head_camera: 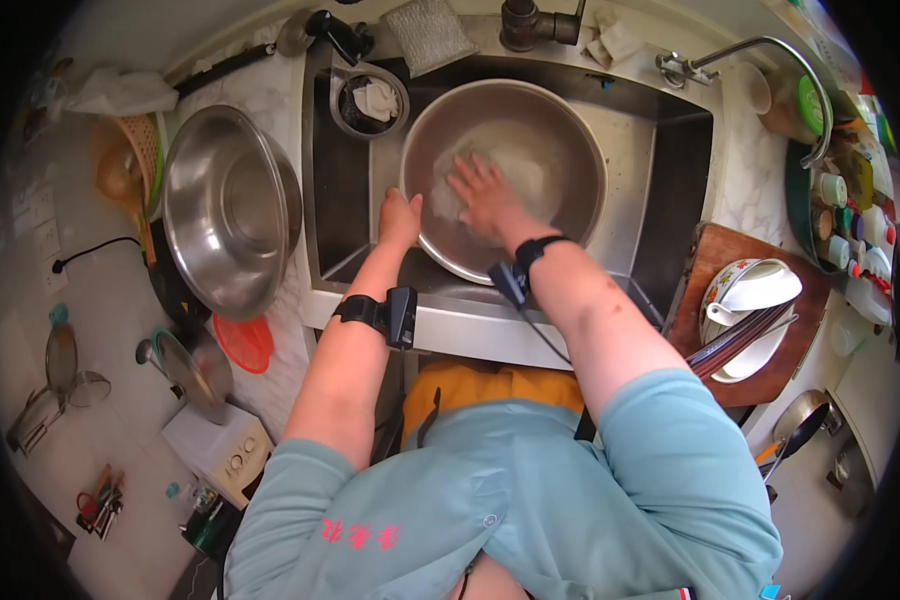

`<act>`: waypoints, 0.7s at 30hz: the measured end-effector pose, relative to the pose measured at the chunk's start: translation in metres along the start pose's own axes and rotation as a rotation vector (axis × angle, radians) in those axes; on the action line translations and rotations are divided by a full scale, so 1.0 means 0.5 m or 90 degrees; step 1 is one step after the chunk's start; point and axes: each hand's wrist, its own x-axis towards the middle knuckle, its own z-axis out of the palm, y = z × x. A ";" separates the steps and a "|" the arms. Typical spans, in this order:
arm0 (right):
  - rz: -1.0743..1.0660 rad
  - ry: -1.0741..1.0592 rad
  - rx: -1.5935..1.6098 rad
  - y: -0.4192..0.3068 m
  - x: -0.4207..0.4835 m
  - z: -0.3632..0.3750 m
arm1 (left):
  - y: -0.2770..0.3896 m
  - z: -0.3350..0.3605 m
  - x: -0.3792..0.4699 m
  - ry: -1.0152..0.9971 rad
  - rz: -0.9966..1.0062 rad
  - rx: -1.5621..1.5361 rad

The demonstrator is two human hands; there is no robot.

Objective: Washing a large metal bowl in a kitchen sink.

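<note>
A large stainless-steel basin (562, 157) stands in the kitchen sink (634, 180), with what looks like cloudy water in it. My left hand (400, 217) grips the basin's rim at its left side, thumb up. Inside the basin my right hand (484, 193) is spread, palm down, over a pale patch near the bottom; whether its fingers touch the bottom I cannot tell. At the sink's back left corner sits a strainer cup (367, 101) with a white, crumpled thing in it.
Left of the sink, a second steel basin (229, 210) leans on the marble counter. A faucet (536, 26) stands behind the sink, and a curved spout (780, 45) at the back right. On the right, a wooden board (806, 300) holds white bowls (757, 285) and chopsticks (742, 341).
</note>
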 end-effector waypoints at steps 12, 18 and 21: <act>0.339 0.044 -0.008 0.024 -0.158 0.097 | 0.049 -0.006 -0.093 -0.137 -0.224 -0.312; 0.235 -0.177 0.505 -0.081 -0.151 0.004 | 0.072 -0.018 -0.124 -0.158 -0.229 -0.393; 0.267 -0.110 0.698 -0.109 -0.113 -0.009 | 0.094 -0.012 -0.144 -0.145 -0.165 -0.409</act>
